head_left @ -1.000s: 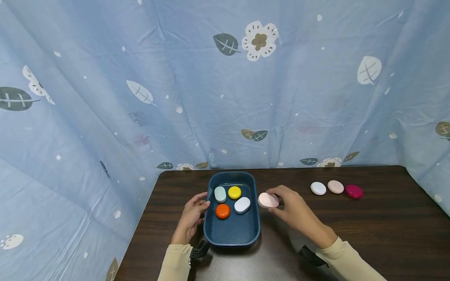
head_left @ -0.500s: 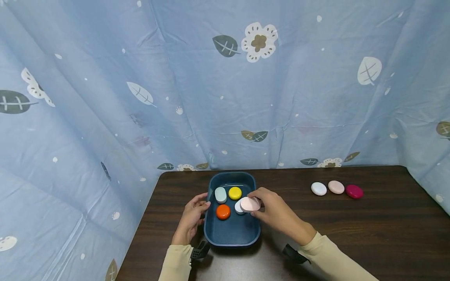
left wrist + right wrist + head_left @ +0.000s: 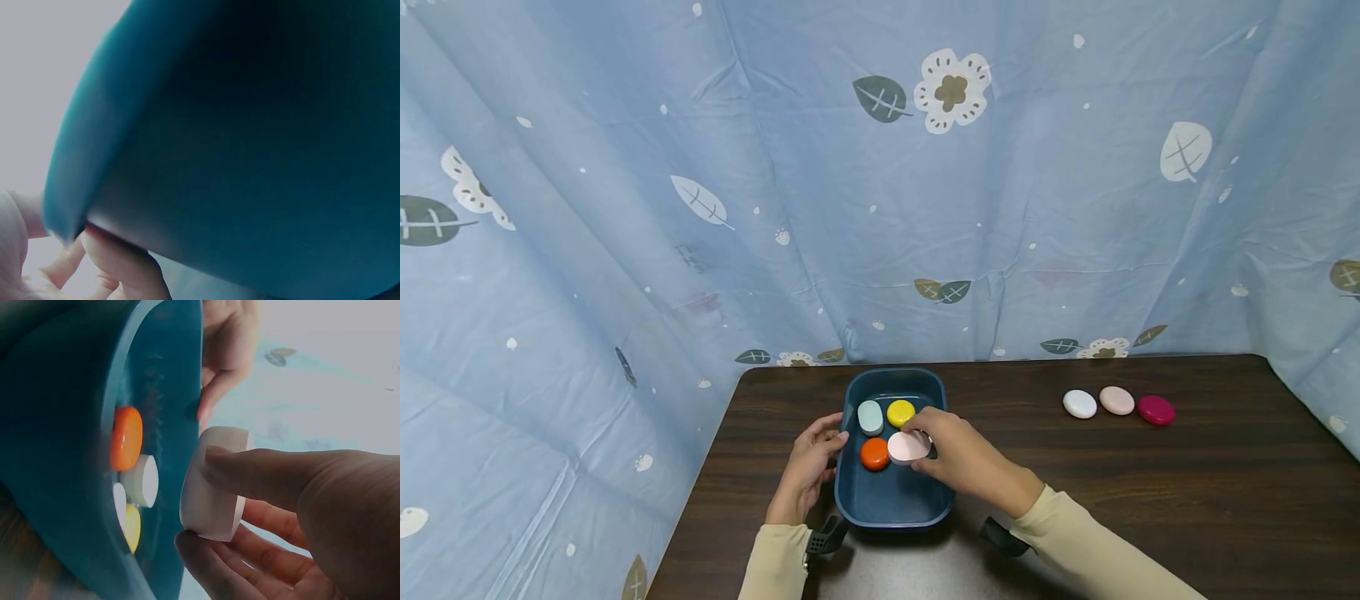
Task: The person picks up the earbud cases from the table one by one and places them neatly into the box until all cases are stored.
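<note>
My right hand [image 3: 962, 458] pinches a pale pink oval, soap-like bar [image 3: 908, 447] between thumb and fingers, above the dark blue tray [image 3: 895, 510]. Inside the tray lie a pale green oblong bar [image 3: 870, 417], a round yellow one [image 3: 900, 412] and a round orange one [image 3: 874, 454]. A white bar [image 3: 119, 503] peeks over the tray wall in the right wrist view; in the head view the pink bar and right hand hide it. My left hand [image 3: 808, 465] grips the tray's left rim, its fingers [image 3: 122, 259] against the wall in the left wrist view.
On the dark wooden table [image 3: 1075, 483], at the back right, lie a white oval bar [image 3: 1079, 404], a pale pink one [image 3: 1117, 400] and a magenta one [image 3: 1156, 409]. Behind the table hangs a blue patterned curtain [image 3: 820, 208].
The right hand has carried the pale pink bar leftward from beside the tray's right rim to above its middle, covering the white bar. The left hand stays at the tray's rim.
</note>
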### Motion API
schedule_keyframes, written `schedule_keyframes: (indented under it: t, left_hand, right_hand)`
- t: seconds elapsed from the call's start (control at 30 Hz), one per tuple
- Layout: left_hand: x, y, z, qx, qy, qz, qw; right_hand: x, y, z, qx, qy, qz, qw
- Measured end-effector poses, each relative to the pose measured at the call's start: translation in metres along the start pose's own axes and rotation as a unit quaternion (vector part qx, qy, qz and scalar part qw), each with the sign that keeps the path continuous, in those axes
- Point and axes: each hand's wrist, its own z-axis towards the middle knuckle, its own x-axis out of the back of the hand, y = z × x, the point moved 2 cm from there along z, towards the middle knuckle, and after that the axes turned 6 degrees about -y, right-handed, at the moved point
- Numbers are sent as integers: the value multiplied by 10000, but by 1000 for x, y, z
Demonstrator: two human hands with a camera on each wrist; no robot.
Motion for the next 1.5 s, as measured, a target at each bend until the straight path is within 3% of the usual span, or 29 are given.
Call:
schedule_keyframes:
  t: [0.37, 0.83, 1.5]
  left_hand:
    - [0, 0, -1, 15, 20, 2, 10000]
    - [-1, 1, 1, 108, 48, 24, 9999]
    - [0, 1, 0, 47, 23, -28, 10000]
  right_hand:
    - [-12, -8, 10, 67, -563, -99, 9983]
    - [-26, -16, 23, 317, -1061, -618, 9919]
    - [-39, -20, 29, 231, -1325, -480, 9897]
